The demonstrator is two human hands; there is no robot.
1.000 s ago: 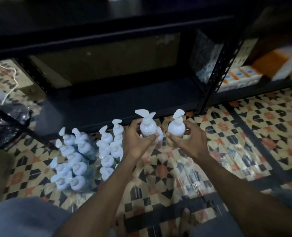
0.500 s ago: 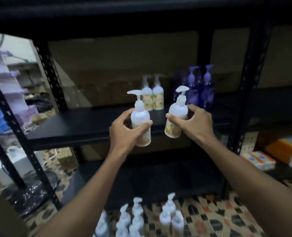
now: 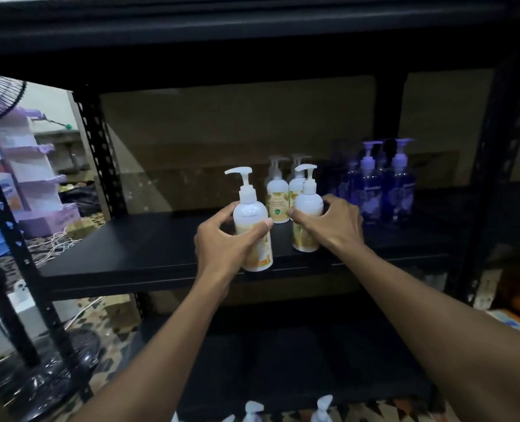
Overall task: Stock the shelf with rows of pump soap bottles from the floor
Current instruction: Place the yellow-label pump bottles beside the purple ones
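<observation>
Clamping left bottle [image 3: 250, 210] in left hand [image 3: 226, 243] and right bottle [image 3: 309, 205] in right hand [image 3: 332, 223], grips half-hide labels [image 3: 304, 239] (floor bottles [image 3: 254, 410] cropped).

The left hand [image 3: 225, 248] covers much of the left bottle [image 3: 251, 214] and its label. The right hand [image 3: 332, 223] hides one side of the right bottle [image 3: 307, 205], which blocks most of a stocked bottle [image 3: 296, 184] behind it. Label print is too small to read. The floor bottles [image 3: 254, 409] are cut off by the bottom edge, only pump heads showing. The purple bottles [image 3: 371, 190] stand in dim blur.
</observation>
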